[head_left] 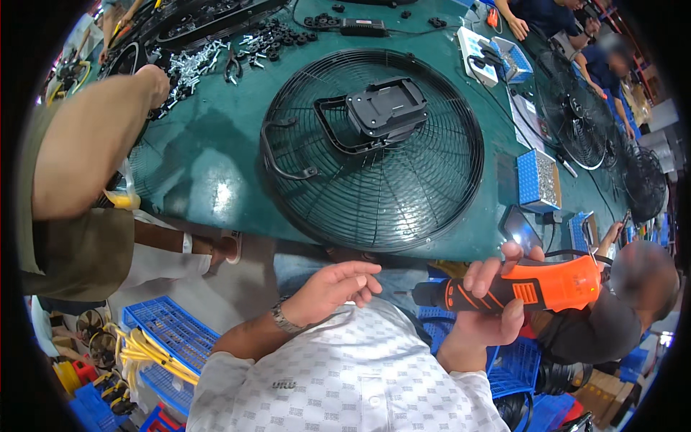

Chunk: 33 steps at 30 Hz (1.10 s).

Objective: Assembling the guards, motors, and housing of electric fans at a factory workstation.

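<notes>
Right hand (491,330) wrapped around an orange-and-black power screwdriver (565,283).
Left hand (327,293) free, fingers loosely bent; beyond both, a round black fan grille (389,209) lies on the green desk (223,162), a boxy black mount (389,111) near its middle.

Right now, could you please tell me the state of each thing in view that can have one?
Power screwdriver: held, nose pointing left
Right hand: closed around its body
Left hand: empty, loosely open
Fan guard: lying on the table
Middle blue box: open
</notes>
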### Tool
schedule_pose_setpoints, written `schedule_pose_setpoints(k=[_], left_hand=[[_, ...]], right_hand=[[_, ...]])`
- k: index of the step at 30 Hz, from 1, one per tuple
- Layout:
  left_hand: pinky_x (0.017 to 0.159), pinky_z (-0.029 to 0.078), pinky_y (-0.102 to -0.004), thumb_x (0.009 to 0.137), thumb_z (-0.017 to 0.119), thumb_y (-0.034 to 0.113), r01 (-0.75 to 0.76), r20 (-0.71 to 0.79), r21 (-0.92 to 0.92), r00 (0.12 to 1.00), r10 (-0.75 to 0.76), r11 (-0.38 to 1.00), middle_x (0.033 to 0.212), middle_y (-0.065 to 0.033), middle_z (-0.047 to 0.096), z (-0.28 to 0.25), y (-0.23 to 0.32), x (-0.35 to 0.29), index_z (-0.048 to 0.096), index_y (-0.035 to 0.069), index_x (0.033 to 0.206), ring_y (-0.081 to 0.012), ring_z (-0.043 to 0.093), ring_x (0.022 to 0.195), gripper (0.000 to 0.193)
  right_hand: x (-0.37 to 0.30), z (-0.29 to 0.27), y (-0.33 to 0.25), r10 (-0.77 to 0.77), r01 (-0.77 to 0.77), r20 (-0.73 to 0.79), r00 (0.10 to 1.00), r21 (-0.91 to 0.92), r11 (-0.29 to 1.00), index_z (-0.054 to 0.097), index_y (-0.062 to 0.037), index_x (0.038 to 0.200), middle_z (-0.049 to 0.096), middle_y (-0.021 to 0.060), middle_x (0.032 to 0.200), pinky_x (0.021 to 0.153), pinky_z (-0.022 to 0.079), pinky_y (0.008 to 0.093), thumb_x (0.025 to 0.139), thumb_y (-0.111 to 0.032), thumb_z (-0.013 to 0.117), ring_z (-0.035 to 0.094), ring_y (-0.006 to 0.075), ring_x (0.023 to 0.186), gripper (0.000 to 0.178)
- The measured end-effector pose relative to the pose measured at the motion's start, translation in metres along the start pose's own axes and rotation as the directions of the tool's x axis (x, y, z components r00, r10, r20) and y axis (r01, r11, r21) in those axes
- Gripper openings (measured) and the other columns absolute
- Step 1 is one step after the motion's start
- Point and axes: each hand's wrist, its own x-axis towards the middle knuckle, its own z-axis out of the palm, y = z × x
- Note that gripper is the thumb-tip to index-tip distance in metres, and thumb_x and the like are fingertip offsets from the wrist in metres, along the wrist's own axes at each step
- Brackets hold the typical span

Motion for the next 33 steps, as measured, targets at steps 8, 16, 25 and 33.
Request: schedule_pose_setpoints(k=[8,16,25,33], left_hand=[[0.084,0.053,-0.0286,0.103,0.049,0.010,-0.064,-0.002,-0.150,0.998,0.064,0.987,0.112,-0.0112,0.064,-0.011,-0.022,0.007,0.056,0.001,0.121,-0.0155,0.062,0.095,0.021],[0.082,0.052,-0.0267,0.102,0.053,0.013,-0.039,-0.008,-0.283,0.999,0.038,0.958,0.107,-0.0080,0.064,-0.021,-0.034,0.009,0.061,0.001,0.121,-0.0136,0.061,0.093,0.023],[0.066,0.049,-0.0208,0.098,0.062,0.028,-0.026,0.011,-0.189,1.000,0.028,0.982,0.092,-0.0033,0.066,-0.030,-0.041,0.009,0.063,0.006,0.106,-0.0080,0.058,0.074,0.024],[0.062,0.049,-0.0208,0.099,0.057,0.036,0.007,-0.049,0.023,0.999,-0.006,1.000,0.089,-0.0044,0.065,-0.025,-0.035,0.008,0.063,0.004,0.105,-0.0083,0.058,0.073,0.033]], right_hand=[[0.004,0.018,0.010,0.038,-0.040,0.061,0.997,0.036,0.999,0.033,-0.0124,0.149,0.050,0.0175,0.129,0.073,0.054,0.0383,0.086,-0.029,0.076,0.065,0.0215,0.080,0.078],[0.002,0.031,0.021,0.008,-0.004,0.123,0.992,-0.034,0.999,0.035,-0.0090,0.147,0.052,0.0181,0.127,0.070,0.051,0.0356,0.089,-0.028,0.071,0.061,0.0187,0.076,0.071],[0.000,0.032,0.018,0.022,-0.019,0.093,0.995,-0.030,0.999,0.035,-0.0100,0.146,0.051,0.0169,0.126,0.069,0.050,0.0346,0.089,-0.029,0.071,0.061,0.0190,0.076,0.070],[-0.002,0.028,0.021,0.056,-0.059,0.114,0.992,0.028,0.998,0.029,-0.0089,0.146,0.050,0.0194,0.124,0.073,0.056,0.0381,0.089,-0.020,0.071,0.066,0.0233,0.082,0.072]])
